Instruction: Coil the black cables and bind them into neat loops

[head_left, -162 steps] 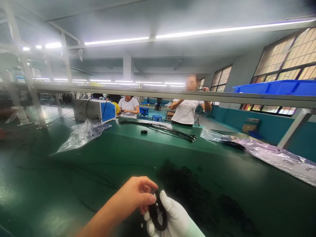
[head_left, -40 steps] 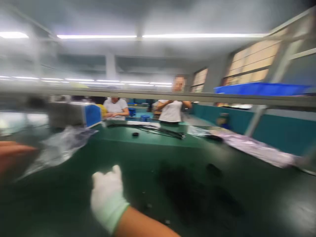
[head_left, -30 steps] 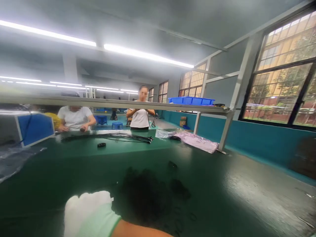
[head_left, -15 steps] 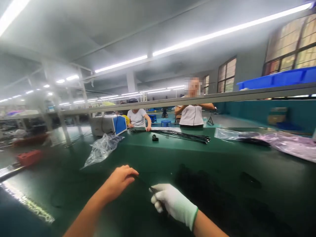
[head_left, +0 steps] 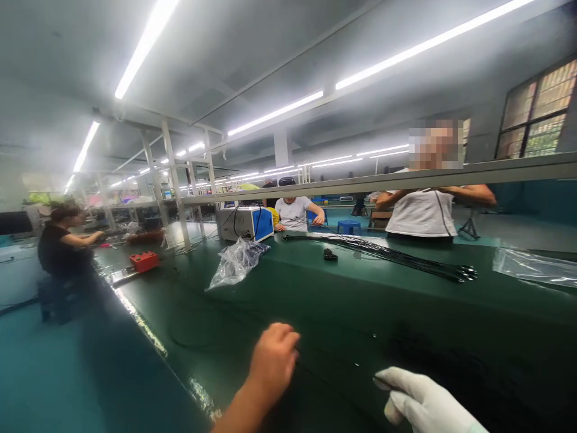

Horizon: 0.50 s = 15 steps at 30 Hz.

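Note:
My bare left hand point(head_left: 274, 361) is over the green table, its fingers curled together. What lies in them, if anything, is hidden. My right hand point(head_left: 421, 397), in a white glove, is lower and to the right, with thumb and forefinger pinched on a thin black cable point(head_left: 382, 381). Only a short dark end of it shows at the fingertips; the rest blurs into the dark tabletop. A small coil of black cable point(head_left: 330, 255) and a bundle of long black cables point(head_left: 406, 261) lie farther back on the table.
A clear plastic bag point(head_left: 238, 263) lies before a grey-blue machine point(head_left: 246, 224). A red box point(head_left: 144, 261) sits near the left edge. Another plastic bag point(head_left: 536, 266) is at right. A shelf beam point(head_left: 360, 180) crosses above the table. Two co-workers point(head_left: 293, 213) are opposite; another person point(head_left: 65, 240) sits left.
The view has swung left, so the table's things appear farther right. My left hand has curled more, and the dark strand between my hands no longer shows clearly. A co-worker's hand has lifted off the cable bundle.

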### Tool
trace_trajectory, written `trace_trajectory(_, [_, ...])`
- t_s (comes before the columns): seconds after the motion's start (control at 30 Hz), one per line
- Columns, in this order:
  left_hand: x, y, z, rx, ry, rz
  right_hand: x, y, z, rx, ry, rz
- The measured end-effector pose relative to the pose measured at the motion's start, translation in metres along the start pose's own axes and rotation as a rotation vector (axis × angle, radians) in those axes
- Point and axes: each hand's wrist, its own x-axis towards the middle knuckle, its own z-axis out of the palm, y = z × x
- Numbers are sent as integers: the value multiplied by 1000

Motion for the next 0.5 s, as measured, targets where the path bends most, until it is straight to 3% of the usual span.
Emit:
trace_trajectory(0.1, [-13,-27,-24,-9,162,-257,0,-17,-11,96,-101,91])
trace_trajectory(0.17, [-18,-42,-33,-39,201,-356,0,-29,-13,122,-152,108])
trace_trajectory(0.27, [-16,-52,-30,-142,174,-438,4,-34,-9,142,-201,104])
trace_trajectory(0.4, [5,-45,-15,-381,74,-587,15,-14,-3,242,-312,61])
trace_trajectory(0.5, [27,-38,-24,-668,22,-602,27,-3,1,327,-328,41])
